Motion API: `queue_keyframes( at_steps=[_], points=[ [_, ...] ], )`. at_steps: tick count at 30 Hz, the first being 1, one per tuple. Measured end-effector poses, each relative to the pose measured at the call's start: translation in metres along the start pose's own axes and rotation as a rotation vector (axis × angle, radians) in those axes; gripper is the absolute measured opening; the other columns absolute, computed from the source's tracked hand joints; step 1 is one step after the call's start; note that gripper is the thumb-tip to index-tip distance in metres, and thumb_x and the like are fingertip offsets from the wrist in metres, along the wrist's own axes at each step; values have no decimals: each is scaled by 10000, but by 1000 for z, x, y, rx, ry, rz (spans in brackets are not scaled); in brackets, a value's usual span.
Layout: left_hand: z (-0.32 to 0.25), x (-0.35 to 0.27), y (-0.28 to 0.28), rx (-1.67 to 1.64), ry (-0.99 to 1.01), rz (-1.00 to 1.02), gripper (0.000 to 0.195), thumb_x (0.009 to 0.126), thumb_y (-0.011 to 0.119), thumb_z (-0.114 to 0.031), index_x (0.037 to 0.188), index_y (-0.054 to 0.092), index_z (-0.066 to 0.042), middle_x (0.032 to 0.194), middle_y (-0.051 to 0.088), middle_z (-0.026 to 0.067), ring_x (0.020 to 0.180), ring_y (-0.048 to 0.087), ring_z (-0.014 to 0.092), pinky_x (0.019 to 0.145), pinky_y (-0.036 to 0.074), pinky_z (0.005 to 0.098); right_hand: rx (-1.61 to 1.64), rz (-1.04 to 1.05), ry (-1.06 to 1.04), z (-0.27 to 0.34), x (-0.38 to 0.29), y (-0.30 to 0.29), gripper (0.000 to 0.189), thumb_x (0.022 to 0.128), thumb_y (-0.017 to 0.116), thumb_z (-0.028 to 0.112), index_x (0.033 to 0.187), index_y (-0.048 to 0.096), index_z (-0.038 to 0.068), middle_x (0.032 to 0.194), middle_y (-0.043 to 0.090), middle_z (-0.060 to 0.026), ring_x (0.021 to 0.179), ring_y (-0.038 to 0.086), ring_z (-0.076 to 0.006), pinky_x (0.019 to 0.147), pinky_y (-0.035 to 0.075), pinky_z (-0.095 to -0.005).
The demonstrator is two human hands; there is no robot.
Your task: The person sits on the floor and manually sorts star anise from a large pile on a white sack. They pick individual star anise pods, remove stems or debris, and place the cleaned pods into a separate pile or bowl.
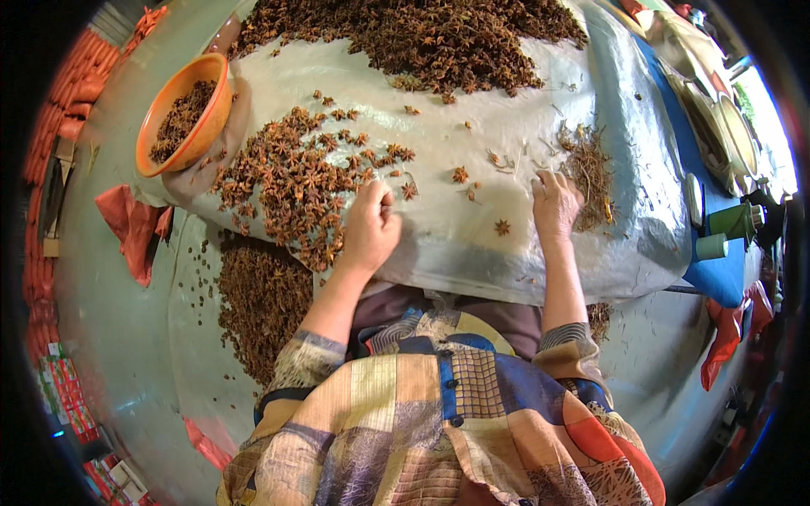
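Observation:
My left hand is at the right edge of a spread of loose star anise, its fingers curled and thumb drawn in. Whether something is inside it is hidden. My right hand reaches over the near-left side of a small heap of thin dry stems. Its fingers bend downward, and I cannot tell if they pinch a stem. Between both hands, a few single star anise pods and stem bits lie scattered on a pale plastic sheet.
A large star anise mound covers the far side. An orange bowl holding darker pods stands at left. More star anise lies on the floor below. Red plastic bags lie at left; a green cylindrical container is at right.

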State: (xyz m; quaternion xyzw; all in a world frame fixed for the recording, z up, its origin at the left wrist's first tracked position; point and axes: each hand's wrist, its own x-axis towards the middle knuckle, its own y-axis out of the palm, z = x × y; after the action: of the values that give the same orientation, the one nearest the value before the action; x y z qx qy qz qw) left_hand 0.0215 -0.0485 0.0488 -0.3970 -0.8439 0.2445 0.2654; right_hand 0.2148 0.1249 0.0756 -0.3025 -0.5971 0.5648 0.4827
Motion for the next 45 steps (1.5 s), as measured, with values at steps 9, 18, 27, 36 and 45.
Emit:
queue_keyframes(
  at_steps=[9, 18, 27, 36, 45],
  points=[
    [6, 15, 61, -364, 73, -25, 309, 915, 562, -25, 1220, 570, 23, 1208, 547, 219, 1121, 539, 343, 1011, 441, 437, 871, 193, -436, 42, 4, 90, 210, 887, 710, 164, 1073, 679, 72, 953, 664, -33, 851, 636, -201, 792, 511, -326],
    [-16, 2, 52, -466, -16, 112, 118, 892, 618, -34, 982, 541, -36, 903, 581, 73, 828, 579, 196, 735, 500, 315, 999, -173, -532, 55, -46, 28, 106, 801, 705, -10, 873, 664, 55, 905, 635, -65, 828, 611, -208, 716, 471, -320],
    [36, 2, -1, 273, 272, -128, 162, 793, 721, -109, 851, 586, -39, 1000, 552, 111, 956, 534, 322, 823, 425, 463, 452, 206, -446, 79, 10, 48, 337, 839, 734, 328, 1112, 680, 139, 1045, 689, -72, 980, 649, -257, 936, 426, -428],
    [30, 29, 31, 126, 271, -136, 124, 802, 688, -72, 867, 594, -23, 957, 591, 135, 917, 561, 357, 798, 448, 471, 212, 435, -507, 129, 28, 93, 161, 782, 672, 131, 933, 728, 127, 926, 742, -104, 932, 716, -272, 850, 482, -445],
    [11, 86, 58, 235, 480, -85, 363, 829, 702, -161, 1161, 628, -35, 1296, 545, 163, 1219, 512, 333, 1027, 409, 492, -257, 138, 95, -114, 68, 71, 188, 843, 591, 148, 998, 695, 124, 944, 701, -74, 821, 679, -285, 756, 526, -417]
  ],
)
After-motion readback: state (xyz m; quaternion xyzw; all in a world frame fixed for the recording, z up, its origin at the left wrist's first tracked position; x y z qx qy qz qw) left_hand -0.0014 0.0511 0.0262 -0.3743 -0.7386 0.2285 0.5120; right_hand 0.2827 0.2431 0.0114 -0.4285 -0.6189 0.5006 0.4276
